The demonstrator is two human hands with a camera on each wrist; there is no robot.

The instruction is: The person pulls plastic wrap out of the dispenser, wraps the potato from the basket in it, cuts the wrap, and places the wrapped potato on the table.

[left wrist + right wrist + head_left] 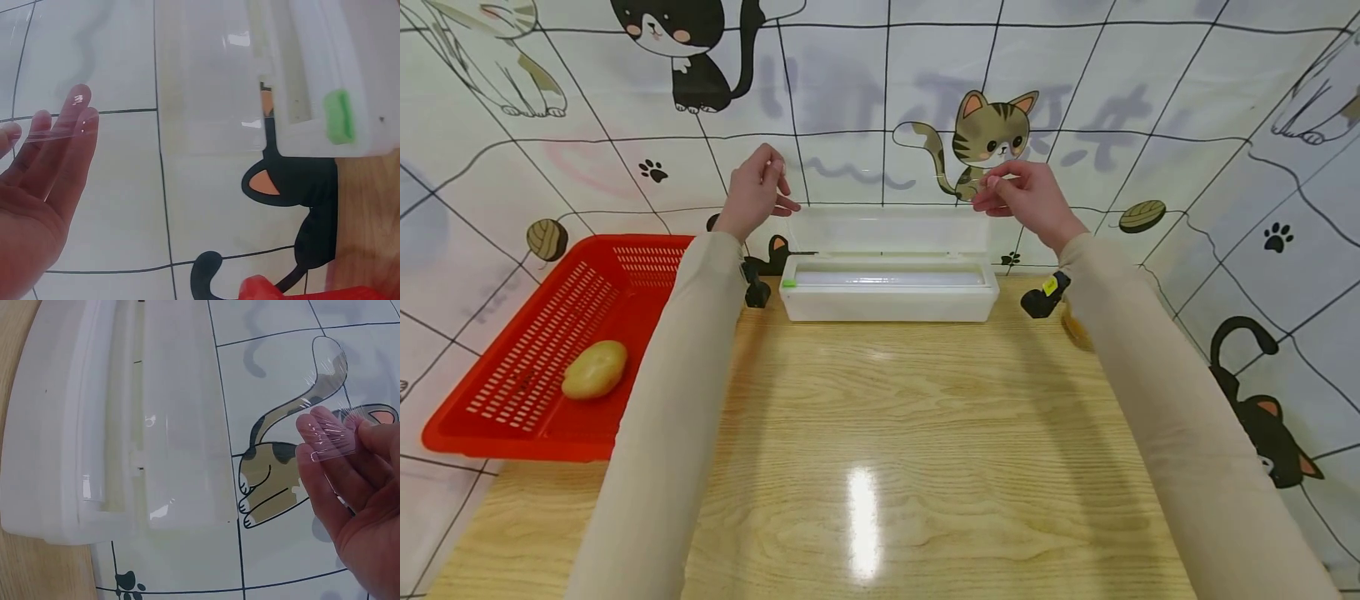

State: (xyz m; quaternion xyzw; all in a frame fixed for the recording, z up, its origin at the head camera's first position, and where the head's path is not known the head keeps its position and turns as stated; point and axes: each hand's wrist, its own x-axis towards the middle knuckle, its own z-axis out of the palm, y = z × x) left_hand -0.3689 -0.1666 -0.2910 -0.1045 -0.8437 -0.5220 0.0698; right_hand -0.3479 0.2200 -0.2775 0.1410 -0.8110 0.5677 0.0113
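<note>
A clear sheet of cling film (pixel 331 440) spans between my two raised hands, almost invisible against the wall. My left hand (pixel 756 193) pinches one corner; the film shows across its fingers in the left wrist view. With thumb and fingertips, my right hand (pixel 1026 198) pinches the other corner, where the film creases. Below and between the hands stands a white cling film dispenser box (pixel 887 304), its translucent lid (pixel 891 229) raised toward the wall. A roll of film (pixel 887 278) lies inside, and a green slider (pixel 339 117) sits at the box's left end.
On the left a red plastic basket (pixel 475 429) holds a potato (pixel 595 369). A yellowish round thing (pixel 1077 329) is partly hidden behind the right sleeve. The wooden table (pixel 880 417) meets a cat-patterned covering (pixel 842 100) at the back and sides.
</note>
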